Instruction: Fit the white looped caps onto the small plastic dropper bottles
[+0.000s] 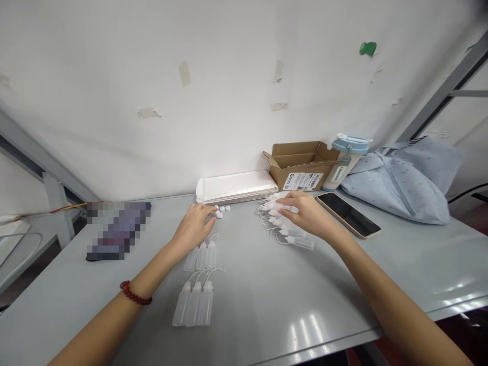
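Note:
My left hand (193,227) is beside a small cluster of white caps (222,209); its thumb and index finger are apart, the fingertips close to the caps. Over on the right, my right hand (305,213) is at a heap of translucent plastic dropper bottles (284,223) with thin white cords. Its thumb and index finger are around one bottle in the heap, partly hidden by the hand. Below my left hand lies a short row of similar bottles (206,255), partly covered by the hand. Nearer me is another row of three bottles (196,305), cords pointing away.
Against the wall are a flat white box (236,185), an open cardboard box (301,165) and a blue-lidded cup (345,162). A phone (348,214) and a light blue cloth bag (400,183) lie on the right. A blurred dark item (120,231) lies left on the grey table (259,295).

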Demonstrator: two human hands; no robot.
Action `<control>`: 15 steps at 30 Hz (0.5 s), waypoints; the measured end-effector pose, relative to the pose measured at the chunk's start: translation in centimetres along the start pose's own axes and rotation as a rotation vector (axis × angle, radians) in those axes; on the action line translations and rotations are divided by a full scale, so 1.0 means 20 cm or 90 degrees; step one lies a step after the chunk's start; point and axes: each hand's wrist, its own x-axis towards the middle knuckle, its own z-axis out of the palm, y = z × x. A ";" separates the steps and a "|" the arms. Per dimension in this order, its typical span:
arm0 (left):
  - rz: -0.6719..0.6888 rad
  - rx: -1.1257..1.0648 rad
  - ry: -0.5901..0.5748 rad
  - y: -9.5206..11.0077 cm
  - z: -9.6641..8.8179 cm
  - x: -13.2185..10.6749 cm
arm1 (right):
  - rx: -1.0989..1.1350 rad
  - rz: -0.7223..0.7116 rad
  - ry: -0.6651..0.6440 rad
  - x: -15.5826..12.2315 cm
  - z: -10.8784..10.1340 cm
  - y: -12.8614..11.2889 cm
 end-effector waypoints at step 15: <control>0.011 -0.009 -0.021 0.01 0.04 0.03 | -0.057 0.018 -0.015 0.00 0.01 0.08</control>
